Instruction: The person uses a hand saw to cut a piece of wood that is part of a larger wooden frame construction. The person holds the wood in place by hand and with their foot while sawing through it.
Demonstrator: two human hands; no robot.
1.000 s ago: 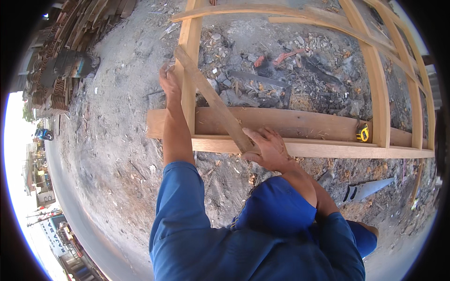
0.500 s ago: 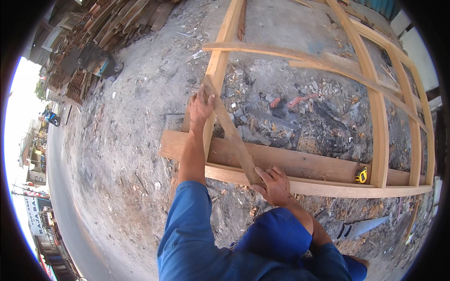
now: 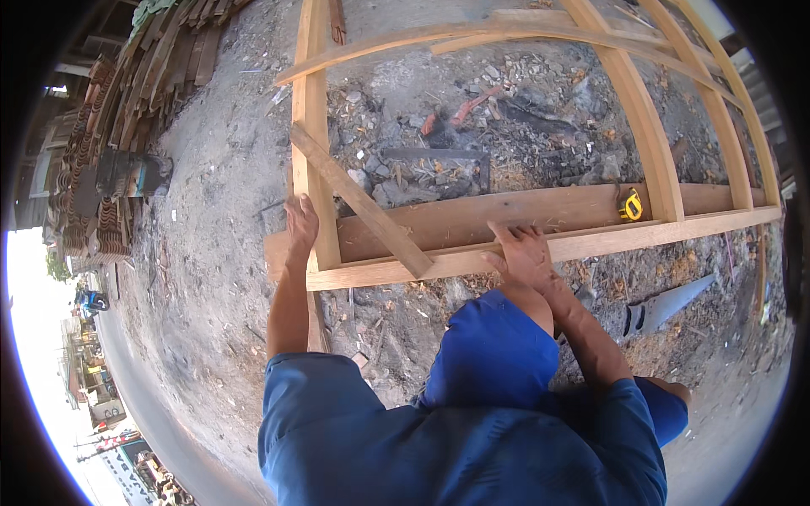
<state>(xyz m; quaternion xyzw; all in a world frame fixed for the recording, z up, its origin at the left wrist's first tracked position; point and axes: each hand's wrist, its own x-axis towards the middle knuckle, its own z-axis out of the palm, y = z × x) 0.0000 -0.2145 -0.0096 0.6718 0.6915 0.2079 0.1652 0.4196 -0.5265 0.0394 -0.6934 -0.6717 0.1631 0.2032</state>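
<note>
A wooden frame of pale beams lies before me. Across its near left corner a short wooden strip (image 3: 363, 201) rests diagonally, from the left beam (image 3: 309, 101) to the near rail (image 3: 371, 271), with neither hand on it. My left hand (image 3: 301, 221) is closed on the outer side of the left beam, below the strip's upper end. On the near rail, to the right of the strip's lower end, my right hand (image 3: 521, 253) lies with its fingers spread and holds nothing.
A brown plank (image 3: 506, 211) lies along the near rail, with a yellow tape measure (image 3: 631, 205) by an upright beam. A handsaw (image 3: 671, 305) is on the ground at right. Long thin battens (image 3: 472, 32) cross the frame's far part. Stacked timber and tiles (image 3: 93, 152) stand far left.
My left hand has let go of the strip's upper end and moved down to the left beam. My right hand has left the lower end and shifted right along the rail. The view has turned.
</note>
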